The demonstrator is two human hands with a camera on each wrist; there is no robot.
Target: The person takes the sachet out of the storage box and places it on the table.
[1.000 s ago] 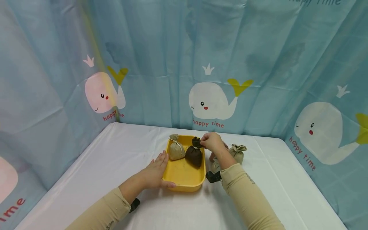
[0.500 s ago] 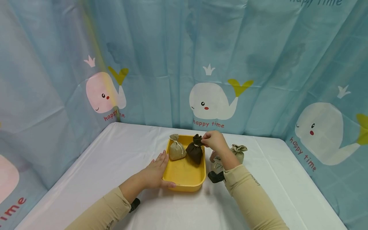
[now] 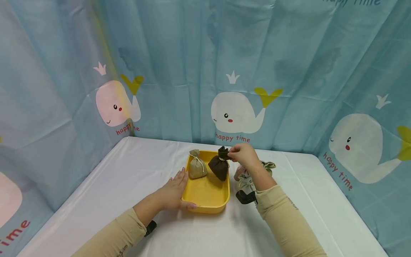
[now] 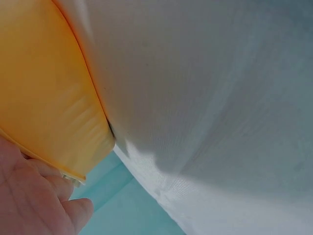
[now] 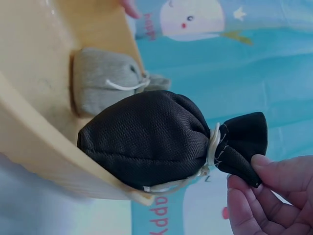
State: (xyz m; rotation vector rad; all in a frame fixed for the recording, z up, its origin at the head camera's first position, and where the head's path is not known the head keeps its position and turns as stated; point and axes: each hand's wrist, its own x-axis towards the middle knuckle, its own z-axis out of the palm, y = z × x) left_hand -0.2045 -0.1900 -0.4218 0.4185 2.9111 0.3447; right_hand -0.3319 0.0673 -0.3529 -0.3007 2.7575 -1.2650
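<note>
Outstretched left hand (image 3: 173,192) braces a yellow tub (image 3: 208,210) at eight o'clock; right hand (image 3: 245,156) pinches a dark bag (image 3: 219,168) at one, apparently mid-transfer, next needing rim clearance.

"happy time" lettering (image 3: 232,137), repeated, on blue curtain (image 3: 173,53)

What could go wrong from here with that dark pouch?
Slipping: the right-hand grip pinches only the cloth top of the dark pouch, so it might drop.
Snagging: its pale cord appears close to the yellow tray and could catch.
Bumping: the beige pouch sits close beside it, so a swing might knock it over.
</note>
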